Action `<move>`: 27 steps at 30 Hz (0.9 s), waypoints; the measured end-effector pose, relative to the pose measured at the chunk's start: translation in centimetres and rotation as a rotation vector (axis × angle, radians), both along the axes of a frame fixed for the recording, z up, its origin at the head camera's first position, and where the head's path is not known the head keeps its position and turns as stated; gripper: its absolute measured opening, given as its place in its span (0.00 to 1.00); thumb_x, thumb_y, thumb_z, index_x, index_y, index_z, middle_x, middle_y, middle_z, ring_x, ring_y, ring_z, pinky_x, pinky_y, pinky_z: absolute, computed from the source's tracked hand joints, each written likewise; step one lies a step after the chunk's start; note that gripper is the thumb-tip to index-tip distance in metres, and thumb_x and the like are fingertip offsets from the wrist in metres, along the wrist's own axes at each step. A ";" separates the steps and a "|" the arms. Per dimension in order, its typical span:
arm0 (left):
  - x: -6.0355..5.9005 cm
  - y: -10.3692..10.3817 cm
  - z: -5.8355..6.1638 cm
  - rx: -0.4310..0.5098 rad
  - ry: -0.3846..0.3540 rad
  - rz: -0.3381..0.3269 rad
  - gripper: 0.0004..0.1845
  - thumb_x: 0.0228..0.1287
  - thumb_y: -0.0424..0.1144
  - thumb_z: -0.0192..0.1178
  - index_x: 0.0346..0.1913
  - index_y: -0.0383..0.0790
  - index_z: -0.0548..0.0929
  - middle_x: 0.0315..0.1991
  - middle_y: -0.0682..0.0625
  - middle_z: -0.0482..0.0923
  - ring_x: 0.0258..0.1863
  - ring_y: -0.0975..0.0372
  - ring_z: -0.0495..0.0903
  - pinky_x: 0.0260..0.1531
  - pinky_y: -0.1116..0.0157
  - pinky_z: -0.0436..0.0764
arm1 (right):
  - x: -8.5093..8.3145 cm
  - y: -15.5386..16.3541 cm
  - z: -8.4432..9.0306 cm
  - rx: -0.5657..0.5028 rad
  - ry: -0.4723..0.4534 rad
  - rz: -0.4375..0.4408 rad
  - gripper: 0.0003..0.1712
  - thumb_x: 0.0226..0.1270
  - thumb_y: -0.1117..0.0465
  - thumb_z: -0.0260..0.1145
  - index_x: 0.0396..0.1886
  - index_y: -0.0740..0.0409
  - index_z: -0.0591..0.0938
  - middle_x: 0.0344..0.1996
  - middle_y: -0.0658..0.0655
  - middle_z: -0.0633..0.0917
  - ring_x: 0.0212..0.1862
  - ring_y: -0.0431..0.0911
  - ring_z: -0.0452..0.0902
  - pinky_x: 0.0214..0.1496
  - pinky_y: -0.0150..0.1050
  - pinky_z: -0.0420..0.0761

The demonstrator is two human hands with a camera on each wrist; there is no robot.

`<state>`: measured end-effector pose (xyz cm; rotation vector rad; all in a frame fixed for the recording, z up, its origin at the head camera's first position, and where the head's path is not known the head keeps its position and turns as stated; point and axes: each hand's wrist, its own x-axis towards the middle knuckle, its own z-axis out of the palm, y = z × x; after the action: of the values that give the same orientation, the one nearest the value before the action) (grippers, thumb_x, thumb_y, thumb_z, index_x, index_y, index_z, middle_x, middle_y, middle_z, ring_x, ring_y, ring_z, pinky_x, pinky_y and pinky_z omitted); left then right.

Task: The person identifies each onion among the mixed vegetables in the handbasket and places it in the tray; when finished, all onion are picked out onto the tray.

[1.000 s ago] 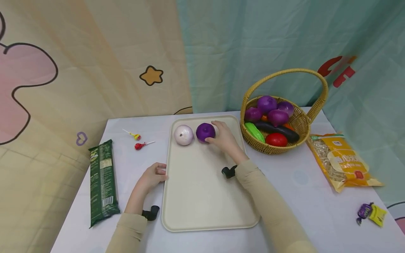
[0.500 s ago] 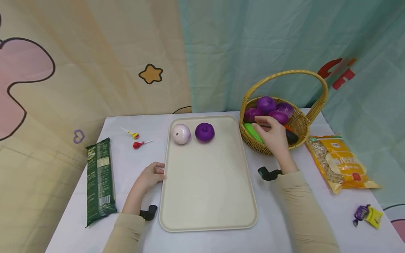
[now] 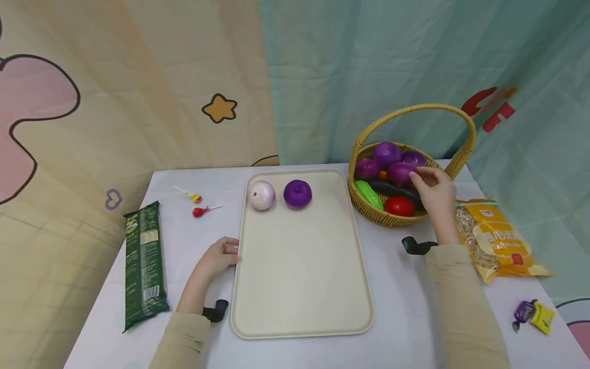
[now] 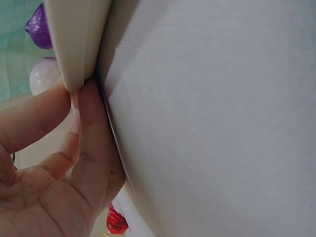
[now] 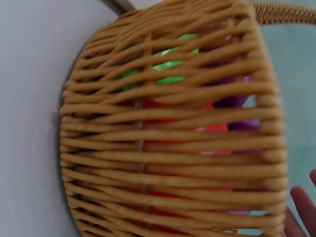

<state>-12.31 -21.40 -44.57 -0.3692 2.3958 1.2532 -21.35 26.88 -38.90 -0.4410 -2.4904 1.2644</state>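
Observation:
My left hand (image 3: 218,259) pinches the left rim of a cream tray (image 3: 301,277); in the left wrist view, thumb and fingers (image 4: 91,123) close over the tray's edge (image 4: 74,44). A whitish onion (image 3: 261,195) and a deep purple onion (image 3: 297,193) sit at the tray's far end. Over the right side of a wicker basket (image 3: 387,219) is my right hand (image 3: 438,197), its thumb and fingertips beside a purple onion (image 3: 400,174); contact is unclear. Around that onion lie more purple onions (image 3: 387,154), an eggplant (image 3: 389,188), a green vegetable (image 3: 369,195) and a red tomato (image 3: 400,206).
The basket's tall handle (image 3: 428,106) arches above its contents. Right of it lie a yellow grain bag (image 3: 500,238) and two wrapped candies (image 3: 532,315). On the left are a green packet (image 3: 146,266) and two lollipops (image 3: 198,211). A curtain (image 3: 313,87) hangs behind the table.
My right hand has left the deep purple onion on the tray and moved right, across the basket's front to its right side. The left hand stays at the tray rim.

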 end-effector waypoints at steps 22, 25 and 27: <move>0.0 0.0 -0.2 -0.001 -0.012 0.011 0.25 0.62 0.31 0.62 0.63 0.33 0.72 0.47 0.39 0.79 0.45 0.54 0.77 0.45 0.60 0.76 | -3.0 -0.7 -2.7 0.002 -0.187 0.007 0.52 0.64 0.38 0.64 0.74 0.65 0.53 0.71 0.70 0.62 0.73 0.62 0.57 0.76 0.53 0.56; 0.0 0.0 -0.2 -0.001 -0.009 0.007 0.25 0.62 0.30 0.62 0.63 0.32 0.72 0.47 0.39 0.79 0.44 0.54 0.77 0.44 0.60 0.76 | -3.1 -0.8 -2.7 -0.016 -0.182 -0.016 0.51 0.63 0.40 0.65 0.72 0.65 0.54 0.70 0.71 0.63 0.72 0.62 0.58 0.76 0.52 0.56; 0.0 -0.1 -0.3 0.000 -0.006 0.009 0.25 0.62 0.30 0.62 0.62 0.32 0.72 0.46 0.39 0.80 0.44 0.54 0.78 0.44 0.61 0.77 | -3.1 -0.9 -2.7 -0.033 -0.168 -0.027 0.50 0.63 0.42 0.67 0.71 0.65 0.54 0.69 0.70 0.62 0.72 0.61 0.57 0.76 0.51 0.56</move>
<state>-12.31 -21.46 -44.82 -0.3830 2.3920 1.2544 -24.43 26.02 -41.59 -0.6101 -2.5938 1.3085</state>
